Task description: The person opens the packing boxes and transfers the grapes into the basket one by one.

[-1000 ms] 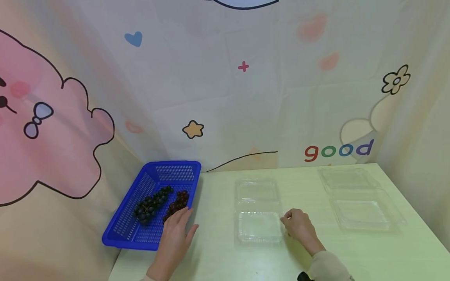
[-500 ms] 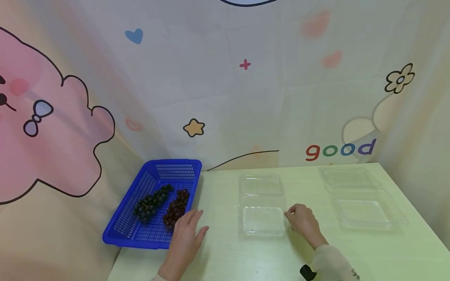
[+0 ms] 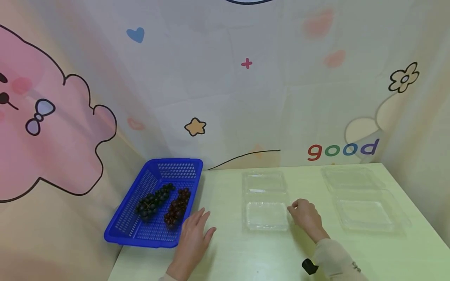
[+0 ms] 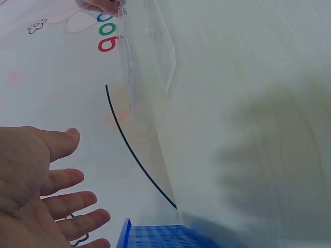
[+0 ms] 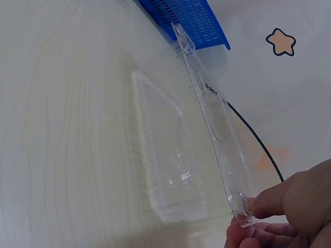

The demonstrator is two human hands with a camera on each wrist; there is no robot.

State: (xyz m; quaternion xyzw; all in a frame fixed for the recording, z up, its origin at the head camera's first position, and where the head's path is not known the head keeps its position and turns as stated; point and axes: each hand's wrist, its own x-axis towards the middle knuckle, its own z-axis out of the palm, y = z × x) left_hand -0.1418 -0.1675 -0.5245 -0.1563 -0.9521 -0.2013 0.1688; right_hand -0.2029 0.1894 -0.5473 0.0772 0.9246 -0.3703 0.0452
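A clear plastic clamshell box [image 3: 266, 217] lies unfolded on the table, base toward me and lid toward the back. My right hand [image 3: 306, 217] pinches its right edge; the right wrist view shows thumb and fingers [image 5: 262, 202] on a corner of the clear plastic [image 5: 220, 139]. Nearest to the blue basket's right wall is my left hand [image 3: 192, 241], fingers spread and holding nothing, as the left wrist view [image 4: 57, 199] confirms. Inside the basket [image 3: 140, 242] lie a bunch of dark grapes [image 3: 149, 206] and a bunch of reddish grapes [image 3: 177, 208].
A second clear clamshell box [image 3: 367, 212] lies unfolded at the table's right side. Behind the table hangs a printed curtain [image 3: 225, 86]. A small black object [image 3: 309, 267] is by the right sleeve.
The clamshell box in my right hand has slid back, away from me, and slightly right. My left hand has drawn to the right, off the basket's side, uncovering more of the reddish grapes.
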